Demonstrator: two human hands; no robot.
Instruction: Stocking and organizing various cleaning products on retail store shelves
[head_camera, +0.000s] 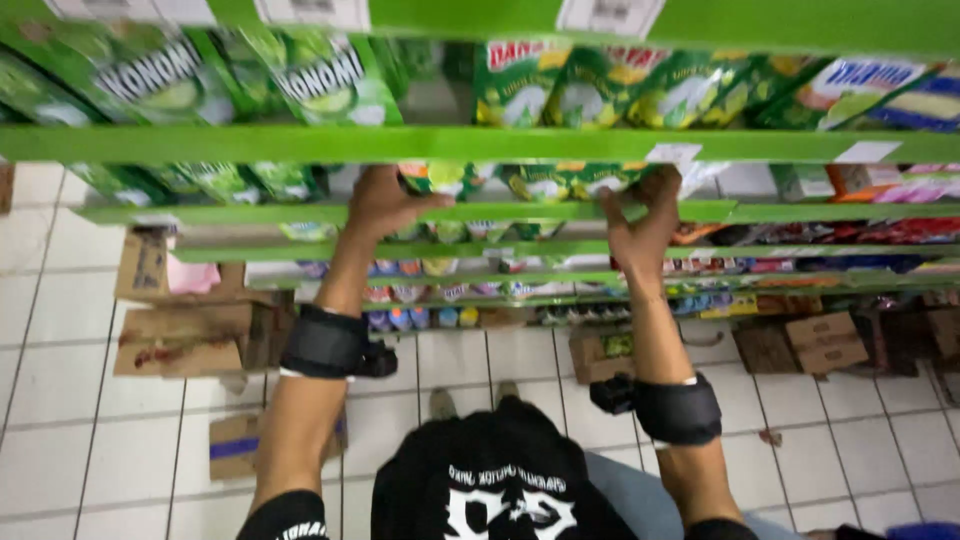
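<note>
I see my left hand (385, 205) resting open on the green shelf (300, 213), my right hand (640, 225) gripping a green packet (560, 182); cardboard boxes (190, 335) wait on the floor.

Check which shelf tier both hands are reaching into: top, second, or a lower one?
The second green shelf. The left hand and right hand both rest at its front edge among green snack packets; the top shelf is above them.
</note>
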